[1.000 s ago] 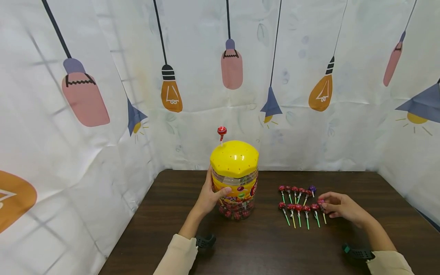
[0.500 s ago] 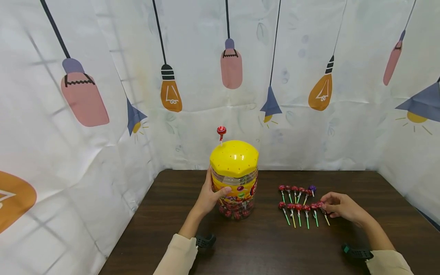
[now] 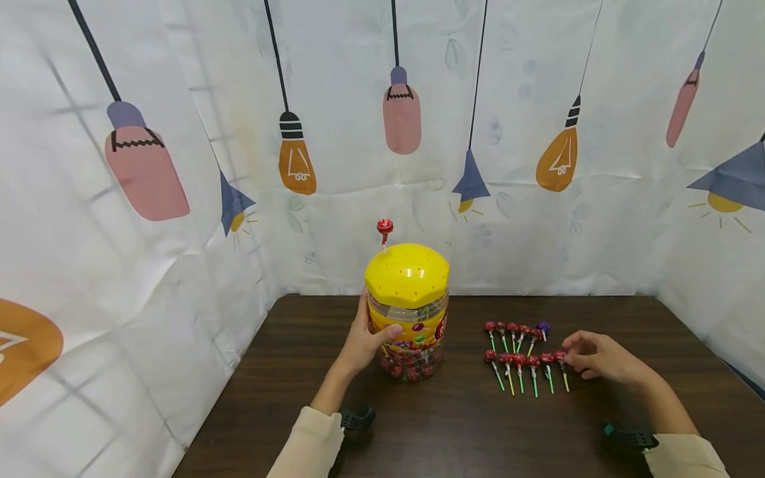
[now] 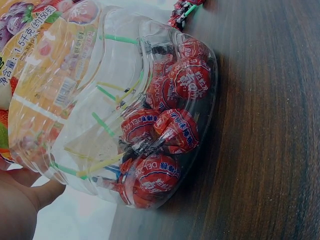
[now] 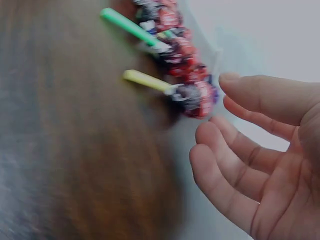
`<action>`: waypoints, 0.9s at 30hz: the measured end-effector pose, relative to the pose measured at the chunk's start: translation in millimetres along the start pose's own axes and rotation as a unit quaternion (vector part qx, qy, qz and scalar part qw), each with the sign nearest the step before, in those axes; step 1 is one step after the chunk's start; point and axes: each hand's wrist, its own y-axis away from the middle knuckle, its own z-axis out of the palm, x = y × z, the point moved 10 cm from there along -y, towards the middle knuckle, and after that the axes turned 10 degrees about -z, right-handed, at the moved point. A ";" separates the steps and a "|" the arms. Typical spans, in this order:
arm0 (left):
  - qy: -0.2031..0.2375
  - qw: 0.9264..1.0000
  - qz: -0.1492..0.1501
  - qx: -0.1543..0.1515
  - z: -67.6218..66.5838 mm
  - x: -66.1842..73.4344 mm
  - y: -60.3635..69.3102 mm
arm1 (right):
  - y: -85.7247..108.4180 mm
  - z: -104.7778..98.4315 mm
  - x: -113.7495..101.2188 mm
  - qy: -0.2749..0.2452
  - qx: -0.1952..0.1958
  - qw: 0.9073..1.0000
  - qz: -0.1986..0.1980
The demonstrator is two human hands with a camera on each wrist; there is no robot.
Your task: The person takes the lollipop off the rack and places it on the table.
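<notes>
A clear plastic candy jar (image 3: pixel 412 332) with a yellow lid (image 3: pixel 408 272) stands upright on the table. My left hand (image 3: pixel 364 342) grips its left side, thumb across the front label. Red-wrapped lollipops (image 4: pixel 172 130) lie in the jar's bottom, their sticks pointing up. One red lollipop (image 3: pixel 385 228) stands upright in the lid. To the right, two rows of lollipops lie on the table. Just beyond the front row's right-end lollipop (image 3: pixel 560 356), with a yellow stick, is my right hand (image 3: pixel 606 362). Its fingers are loosely bent, holding nothing, a small gap from the candy (image 5: pixel 197 99).
A dark brown wooden table (image 3: pixel 466 425) carries everything. The back row includes one purple lollipop (image 3: pixel 542 326) at its right end. A white curtain (image 3: pixel 346 252) printed with lamps hangs behind and along the sides. Each wrist wears a black band (image 3: pixel 357 419).
My right hand has let go of the right-end lollipop in the front row and drawn slightly right. That lollipop's stick has swung about and now lies nearly straight. The left hand and jar stay put.
</notes>
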 end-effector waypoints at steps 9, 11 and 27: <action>0.002 1.000 -0.002 0.000 0.6 1.8 0.4 | 4.7 -24.7 -53.5 0.045 0.076 0.991 -0.099; 0.001 1.000 -0.003 0.001 0.3 1.2 0.3 | 5.3 -27.0 -71.6 0.051 0.098 0.985 -0.134; 0.006 1.000 0.015 -0.006 1.0 2.5 1.1 | -10.5 27.8 -213.6 -0.028 0.185 0.937 -0.295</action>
